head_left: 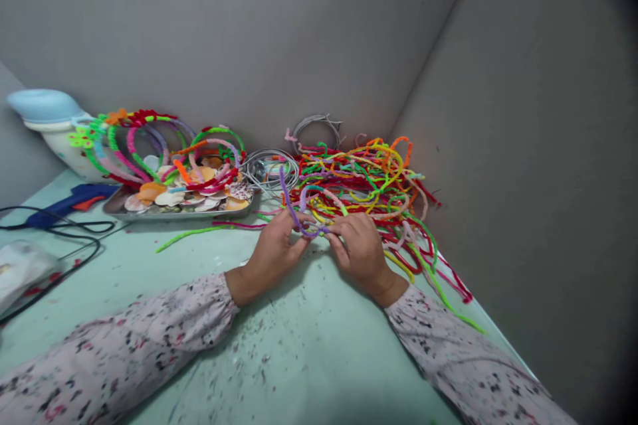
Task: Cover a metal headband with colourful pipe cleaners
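Floral sleeves (pixel 144 332) lead to two hands (pixel 273 242), close together, pinching a purple fuzzy stem (pixel 286 194).

Tray (pixel 179 216) left of pipe-cleaner pile (pixel 361 187)

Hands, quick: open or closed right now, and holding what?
Left hand: closed, pinching the purple fuzzy strand.
Right hand: closed, fingertips pinching the same strand; anything else in its grip cannot be told.
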Tool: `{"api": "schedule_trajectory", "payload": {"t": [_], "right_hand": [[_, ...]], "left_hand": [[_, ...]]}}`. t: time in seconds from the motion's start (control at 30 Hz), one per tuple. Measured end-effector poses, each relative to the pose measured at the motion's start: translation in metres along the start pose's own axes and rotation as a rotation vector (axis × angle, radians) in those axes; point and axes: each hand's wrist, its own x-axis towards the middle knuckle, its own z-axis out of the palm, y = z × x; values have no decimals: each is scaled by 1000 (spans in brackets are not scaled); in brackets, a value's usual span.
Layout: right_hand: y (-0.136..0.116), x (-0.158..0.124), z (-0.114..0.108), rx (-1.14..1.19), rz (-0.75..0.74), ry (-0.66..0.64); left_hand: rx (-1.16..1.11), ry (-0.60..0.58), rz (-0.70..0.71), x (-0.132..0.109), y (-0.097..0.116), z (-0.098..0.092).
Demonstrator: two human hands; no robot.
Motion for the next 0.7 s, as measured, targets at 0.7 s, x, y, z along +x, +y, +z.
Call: {"api": "schedule_trajectory", "payload": {"t": [0.7], "right_hand": [[0, -1, 0, 14, -24, -64]], "left_hand": [[155, 28, 188, 3, -3, -7]]}}
